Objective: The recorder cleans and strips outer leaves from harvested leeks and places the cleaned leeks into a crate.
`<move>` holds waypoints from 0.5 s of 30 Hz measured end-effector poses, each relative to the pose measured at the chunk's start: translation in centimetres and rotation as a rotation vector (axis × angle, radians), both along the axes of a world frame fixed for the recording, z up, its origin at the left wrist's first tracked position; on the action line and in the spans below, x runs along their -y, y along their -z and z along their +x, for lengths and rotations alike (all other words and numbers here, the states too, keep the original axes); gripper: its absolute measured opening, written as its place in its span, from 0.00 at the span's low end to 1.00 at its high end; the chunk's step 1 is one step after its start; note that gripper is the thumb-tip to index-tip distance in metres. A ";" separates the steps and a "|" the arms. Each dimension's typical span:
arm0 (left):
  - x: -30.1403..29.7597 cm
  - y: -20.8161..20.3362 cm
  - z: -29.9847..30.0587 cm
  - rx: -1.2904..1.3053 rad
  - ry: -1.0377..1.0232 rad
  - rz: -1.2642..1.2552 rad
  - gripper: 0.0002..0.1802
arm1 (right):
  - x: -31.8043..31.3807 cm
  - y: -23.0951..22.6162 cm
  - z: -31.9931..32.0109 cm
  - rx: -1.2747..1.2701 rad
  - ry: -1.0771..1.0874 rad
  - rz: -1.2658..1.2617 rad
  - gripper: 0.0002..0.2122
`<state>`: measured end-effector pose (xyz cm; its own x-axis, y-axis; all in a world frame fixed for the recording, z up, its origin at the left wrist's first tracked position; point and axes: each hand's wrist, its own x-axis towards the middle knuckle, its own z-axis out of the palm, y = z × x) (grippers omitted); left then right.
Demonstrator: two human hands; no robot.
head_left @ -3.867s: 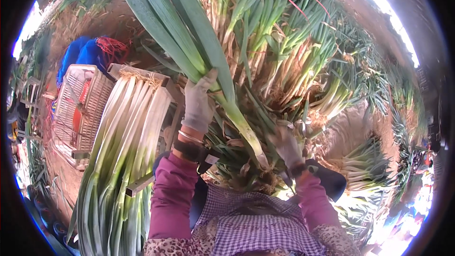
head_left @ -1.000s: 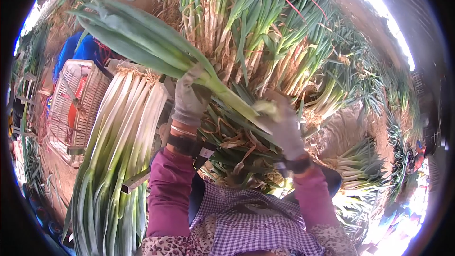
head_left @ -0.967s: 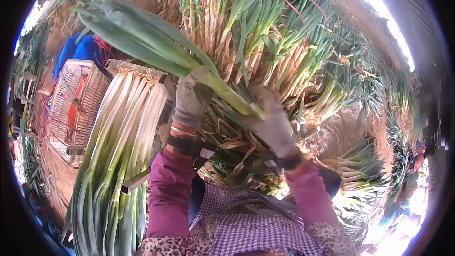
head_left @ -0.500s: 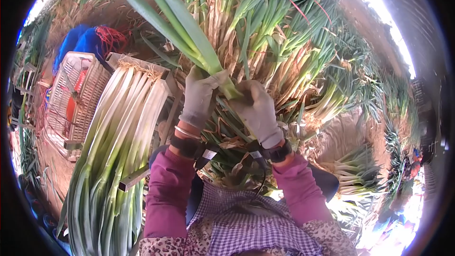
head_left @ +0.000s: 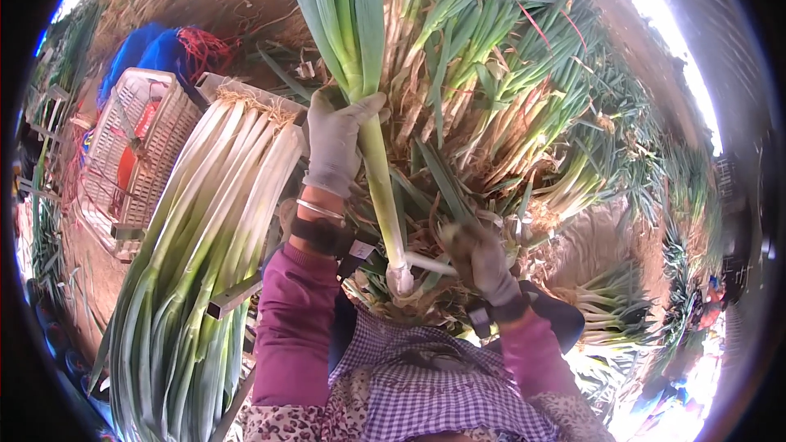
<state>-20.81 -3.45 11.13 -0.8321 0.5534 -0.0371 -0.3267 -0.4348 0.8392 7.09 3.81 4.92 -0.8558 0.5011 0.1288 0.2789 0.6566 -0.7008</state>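
Grip: we see the gloved left hand (head_left: pixel 334 139) closed round a thick leek-like stalk (head_left: pixel 379 184), fingers and thumb wrapped just below where the leaves fan out. The gloved right hand (head_left: pixel 483 260) is blurred; its fingers look bent, but we cannot tell how far they are closed or whether anything is held. A green leaf (head_left: pixel 442 176) reaches down to its fingertips, and a thin pale strip (head_left: pixel 430 263) lies between it and the stalk's root end; we cannot make out what the strip is.

Stalk position: nearly upright, leaves up, root end down above the leaf litter (head_left: pixel 426 290), just off the right side of the metal rack (head_left: pixel 233 299). On the rack we note a row of pale stalks (head_left: pixel 217 184), roots at its upper edge, leaves hanging past its lower bar. Beyond the rack's left edge stands a white basket (head_left: pixel 173 135), with blue netting (head_left: pixel 147 57) behind it. Right of the stalk, we record bundles of unpeeled stalks (head_left: pixel 483 82) on the ground.
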 end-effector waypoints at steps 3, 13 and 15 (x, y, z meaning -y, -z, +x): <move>-0.3 -0.4 0.2 0.106 0.016 0.081 0.20 | 1.1 1.2 4.4 0.240 0.098 -0.640 0.13; -1.2 1.2 1.4 0.088 0.092 0.097 0.16 | -0.5 -5.5 -9.1 -0.111 0.193 -0.056 0.21; -1.1 1.8 0.7 0.097 0.100 0.145 0.16 | -0.5 -5.5 -9.1 -0.111 0.176 0.073 0.21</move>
